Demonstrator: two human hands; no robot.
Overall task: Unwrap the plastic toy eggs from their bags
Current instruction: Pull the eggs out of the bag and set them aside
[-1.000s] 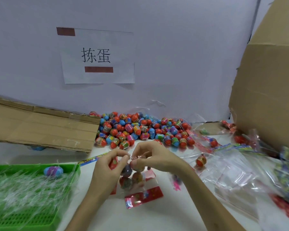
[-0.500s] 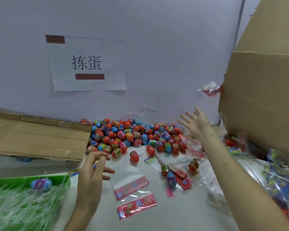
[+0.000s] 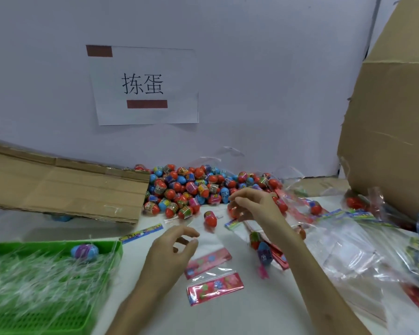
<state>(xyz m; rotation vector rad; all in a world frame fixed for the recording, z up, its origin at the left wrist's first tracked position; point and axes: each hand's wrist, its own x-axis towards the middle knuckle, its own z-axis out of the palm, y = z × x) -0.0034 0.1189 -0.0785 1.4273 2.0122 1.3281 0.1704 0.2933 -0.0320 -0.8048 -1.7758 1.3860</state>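
A heap of red and blue toy eggs (image 3: 191, 187) lies against the back wall. One loose red egg (image 3: 210, 218) sits just in front of it. My right hand (image 3: 254, 205) is at the heap's right edge, fingers and thumb curled round a red egg in a clear bag (image 3: 233, 210). My left hand (image 3: 172, 247) hovers lower, fingers loosely curled, holding nothing. Beneath and right of it lie two flat empty bags with red headers (image 3: 215, 288). Another bagged blue egg (image 3: 264, 253) lies beside my right forearm.
A green basket (image 3: 107, 247) at the lower left holds clear wrappers and a blue-purple egg (image 3: 85, 251). Flattened cardboard (image 3: 65, 187) lies at the left, a tall cardboard box (image 3: 392, 117) at the right. Clear bags (image 3: 348, 252) litter the right side.
My hands parted from the bag they held together. The right hand swung out to the far right with fingers spread, then came back to the heap's edge. Loose eggs now lie on the table.
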